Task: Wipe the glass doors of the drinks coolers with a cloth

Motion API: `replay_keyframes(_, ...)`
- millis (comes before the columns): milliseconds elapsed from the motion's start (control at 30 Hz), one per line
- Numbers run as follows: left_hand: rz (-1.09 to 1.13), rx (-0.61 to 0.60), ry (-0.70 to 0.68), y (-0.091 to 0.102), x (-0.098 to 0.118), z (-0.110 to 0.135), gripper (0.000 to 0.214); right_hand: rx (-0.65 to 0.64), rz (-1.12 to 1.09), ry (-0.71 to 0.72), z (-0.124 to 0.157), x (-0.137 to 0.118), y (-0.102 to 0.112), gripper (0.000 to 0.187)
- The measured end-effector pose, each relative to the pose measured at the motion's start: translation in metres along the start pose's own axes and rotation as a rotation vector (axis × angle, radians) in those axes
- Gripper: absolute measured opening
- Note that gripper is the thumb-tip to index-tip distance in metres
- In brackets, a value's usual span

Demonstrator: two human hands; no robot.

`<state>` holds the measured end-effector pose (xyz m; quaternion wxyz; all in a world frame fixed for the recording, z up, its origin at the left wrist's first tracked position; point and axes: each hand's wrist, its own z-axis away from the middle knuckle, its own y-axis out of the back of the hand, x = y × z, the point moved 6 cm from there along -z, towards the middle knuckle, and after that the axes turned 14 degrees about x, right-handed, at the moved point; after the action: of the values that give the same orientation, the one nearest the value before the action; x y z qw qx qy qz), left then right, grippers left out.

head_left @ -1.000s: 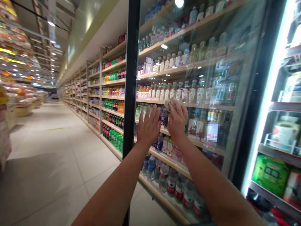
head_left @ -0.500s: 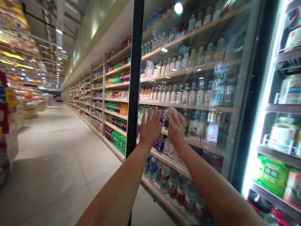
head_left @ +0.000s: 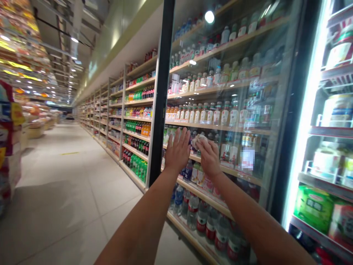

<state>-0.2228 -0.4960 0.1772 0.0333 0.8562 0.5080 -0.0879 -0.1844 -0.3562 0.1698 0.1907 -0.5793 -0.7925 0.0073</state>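
Note:
A glass door [head_left: 248, 110] with a dark frame stands swung out in front of me, and shelves of bottles show through it. My left hand [head_left: 178, 150] lies flat against the pane near its left side, fingers spread, holding nothing. Just to the right, my right hand [head_left: 209, 157] presses a crumpled whitish cloth [head_left: 199, 140] to the glass; the cloth bunches out past the fingertips. Both hands are at about the height of the middle shelves.
At the right is a lit cooler [head_left: 314, 176] with jars and a green package [head_left: 313, 208]. Drink shelves [head_left: 138, 129] run away along the left of the door's dark edge [head_left: 162, 92]. A tiled aisle floor [head_left: 63, 184] and a goods display [head_left: 11, 140] lie further left.
My right hand has moved slightly down and right with the cloth on the pane. The left hand stays nearly in place. My view has shifted a little.

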Motion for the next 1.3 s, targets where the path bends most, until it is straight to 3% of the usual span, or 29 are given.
replay_keyframes(233,-0.007,-0.022,0.009,0.001,0.0,-0.001,0.057,0.074,0.038,-0.04,0.001,0.01,0.013,0.042)
replay_keyframes(433,-0.024,-0.019,0.003,-0.001,0.0,0.001,0.057,-0.027,-0.013,0.087,0.013,0.009,0.017,0.039)
replay_keyframes(600,-0.015,-0.032,0.008,-0.001,0.0,0.0,0.057,0.129,0.09,-0.14,-0.004,0.037,0.021,0.045)
replay_keyframes(833,0.006,-0.035,0.018,0.0,0.001,-0.001,0.057,-0.068,-0.006,0.024,0.03,0.021,0.025,0.043)
replay_keyframes(1000,-0.002,-0.04,0.018,0.001,0.001,0.0,0.059,0.041,0.073,-0.099,0.025,0.041,0.033,0.046)
replay_keyframes(1200,-0.021,-0.039,-0.001,0.001,0.002,0.001,0.06,-0.041,0.067,0.032,0.045,0.034,0.039,0.043)
replay_keyframes(1300,-0.021,-0.045,0.001,0.0,0.003,0.001,0.06,0.007,0.086,-0.022,0.039,0.044,0.043,0.044)
